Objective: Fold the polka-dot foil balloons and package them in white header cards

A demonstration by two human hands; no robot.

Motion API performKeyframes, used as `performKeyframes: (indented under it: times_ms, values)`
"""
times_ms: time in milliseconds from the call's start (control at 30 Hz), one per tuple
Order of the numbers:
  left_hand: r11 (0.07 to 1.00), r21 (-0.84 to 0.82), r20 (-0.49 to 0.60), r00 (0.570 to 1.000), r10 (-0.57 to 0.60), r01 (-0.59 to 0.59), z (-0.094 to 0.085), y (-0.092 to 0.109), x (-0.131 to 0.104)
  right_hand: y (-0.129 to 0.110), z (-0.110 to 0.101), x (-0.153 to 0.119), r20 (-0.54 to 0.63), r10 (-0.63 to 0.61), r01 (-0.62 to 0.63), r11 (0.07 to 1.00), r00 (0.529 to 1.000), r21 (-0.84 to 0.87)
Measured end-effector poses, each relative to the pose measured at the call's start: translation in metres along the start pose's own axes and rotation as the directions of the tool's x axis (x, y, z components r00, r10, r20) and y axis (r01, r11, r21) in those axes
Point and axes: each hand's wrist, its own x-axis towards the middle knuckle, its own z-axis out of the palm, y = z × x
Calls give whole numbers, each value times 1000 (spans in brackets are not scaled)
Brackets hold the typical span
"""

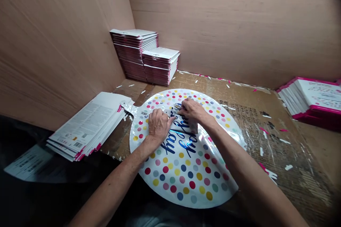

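A flat, round foil balloon [186, 168] lies in front of me, white with coloured dots and shiny blue lettering. Its tail sticks out to the left. On its upper middle rests my left hand [159, 124], fingers curled in and thumb pressed toward them. My right hand [193, 109] is just to the right, its fingertips pinched together close to the left thumb. Between and below the hands there is a pale, shiny patch like a small piece of clear plastic. What exactly the fingertips grip is too small to make out.
Printed white card sleeves [80, 127] with pink edges lie fanned at the left. Two taller stacks of sleeves [160, 65] stand in the back corner, and another pile [317, 97] at the right. Paper scraps [288, 167] litter the cardboard-covered table [298, 181]. Wooden panels [226, 25] enclose the back and left.
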Motion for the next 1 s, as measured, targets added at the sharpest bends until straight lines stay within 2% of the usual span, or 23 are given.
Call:
performKeyframes:
  times_ms: [100, 200, 267, 333, 400, 433, 500, 533, 567, 633, 667, 733, 800, 900, 967, 1000]
  values:
    - [941, -330, -5, 996, -85, 79, -10, -2, -10, 0, 2, -28, -48, -59, 65, 990, 997, 126]
    - [758, -632, 57, 985, -163, 162, -23, 6, -28, -11, 13, -58, -81, -148, 164, 949, 986, 270]
    - [693, -699, 51, 979, -198, 176, -33, 12, -42, -23, 22, -71, -79, -197, 213, 898, 977, 384]
    - [698, -689, 51, 974, -222, 195, -45, 10, -55, -36, 29, -79, -54, -230, 226, 838, 972, 496]
    - [759, -612, 49, 968, -246, 224, -61, -7, -66, -44, 33, -85, -39, -255, 231, 786, 966, 573]
    - [817, -527, 6, 963, -271, 233, -71, -21, -70, -45, 35, -88, -42, -253, 226, 766, 967, 601]
    - [935, -228, -168, 935, -313, 272, -91, -56, -76, -39, 38, -96, -28, -217, 184, 742, 976, 645]
    - [951, -25, -259, 917, -305, 309, -101, -74, -77, -33, 39, -100, -7, -184, 142, 735, 983, 663]
    - [919, 171, -276, 913, -300, 354, -109, -91, -77, -27, 41, -105, 23, -152, 96, 729, 988, 677]
    - [812, 458, -151, 932, -329, 361, -121, -118, -74, -14, 44, -114, 75, -107, 25, 719, 991, 695]
    - [778, 535, -64, 934, -350, 329, -125, -127, -71, -8, 46, -118, 84, -96, 9, 709, 992, 705]
    - [766, 591, 65, 931, -359, 254, -132, -137, -63, -1, 50, -123, 66, -90, 11, 666, 994, 746]
    - [773, 596, 102, 935, -340, 216, -140, -138, -53, 2, 53, -126, 47, -85, 15, 607, 995, 794]
    - [750, 630, 91, 940, -329, 201, -157, -131, -41, 4, 52, -129, 50, -80, 4, 561, 996, 828]
    - [730, 650, 40, 950, -309, 211, -165, -120, -37, 7, 48, -133, 18, -67, 24, 572, 998, 820]
    - [741, 644, 15, 965, -261, 191, -166, -113, -37, 10, 45, -137, -11, -55, 41, 585, 998, 810]
